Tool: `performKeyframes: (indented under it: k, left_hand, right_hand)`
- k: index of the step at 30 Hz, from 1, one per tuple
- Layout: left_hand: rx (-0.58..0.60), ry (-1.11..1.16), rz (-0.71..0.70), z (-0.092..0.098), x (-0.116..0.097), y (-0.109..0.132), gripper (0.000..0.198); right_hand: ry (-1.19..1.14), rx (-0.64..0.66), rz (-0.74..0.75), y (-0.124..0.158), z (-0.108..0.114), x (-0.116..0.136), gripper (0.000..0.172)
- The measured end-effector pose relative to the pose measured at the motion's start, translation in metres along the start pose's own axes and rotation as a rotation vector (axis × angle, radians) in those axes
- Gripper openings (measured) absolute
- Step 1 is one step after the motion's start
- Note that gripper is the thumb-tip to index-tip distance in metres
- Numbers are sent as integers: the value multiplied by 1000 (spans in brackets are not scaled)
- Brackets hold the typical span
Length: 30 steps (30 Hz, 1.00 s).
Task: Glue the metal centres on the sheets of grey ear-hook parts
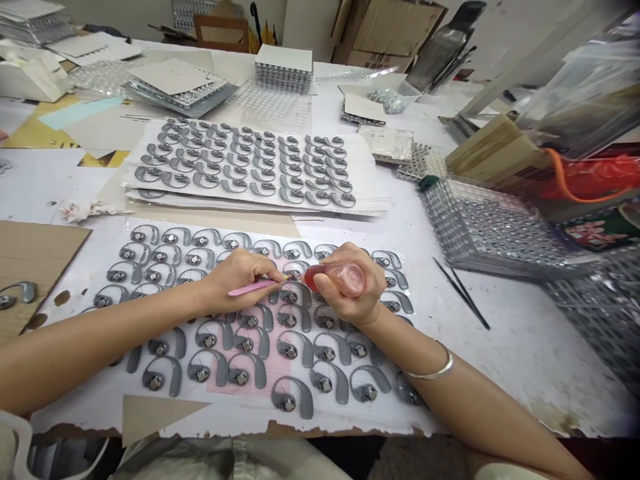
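Observation:
My left hand (235, 277) is closed around pink tweezers (250, 288), its fingertips near the middle of a sheet of grey ear-hook parts. My right hand (363, 303) grips a translucent red squeeze bottle (345, 277), tilted with its narrow end pointing left. The bottle's tip and the tweezers' end meet closely at one ear-hook part (293, 275); whether they touch it I cannot tell. Rows of similar ear-hook parts (295, 348), each with a round metallic piece and thin wires, lie around and beneath both hands. Some are hidden by my arms.
Beyond the hands, a stack of white sheets (367, 190) carries more ear-hook parts. Dark tweezers (463, 293) lie to the right, near clear plastic trays (490, 227) of small parts. A cardboard piece (40, 247) sits at left. A grey bottle (445, 50) stands at the back right.

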<state>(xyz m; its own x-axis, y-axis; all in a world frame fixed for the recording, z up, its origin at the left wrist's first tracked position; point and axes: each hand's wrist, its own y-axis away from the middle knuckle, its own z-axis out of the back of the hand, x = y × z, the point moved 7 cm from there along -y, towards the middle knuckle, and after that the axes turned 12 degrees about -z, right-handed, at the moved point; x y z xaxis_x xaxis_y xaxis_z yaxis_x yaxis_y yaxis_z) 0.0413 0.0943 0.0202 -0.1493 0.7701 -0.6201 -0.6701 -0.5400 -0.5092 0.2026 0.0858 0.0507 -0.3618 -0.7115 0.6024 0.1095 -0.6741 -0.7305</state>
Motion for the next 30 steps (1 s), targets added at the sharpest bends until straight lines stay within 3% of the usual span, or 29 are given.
performKeyframes:
  k: [15, 18, 22, 28, 30]
  left_hand:
    - [5, 17, 12, 1, -2, -2, 12]
    - [0, -7, 0, 1, -2, -2, 12]
    - [3, -136, -114, -4, -8, 3, 10]
    - [67, -330, -238, -16, -16, 11, 12]
    - [63, -354, -245, -16, -17, 12, 12]
  right_hand:
    - [-14, -11, 14, 1, 0, 0, 16]
    - [-105, -63, -162, -4, 8, -16, 13]
    - [-226, -101, -391, -25, 26, -47, 25]
    - [-572, -141, -673, -72, 77, -101, 35]
    - [-614, -64, -772, -79, 90, -109, 36]
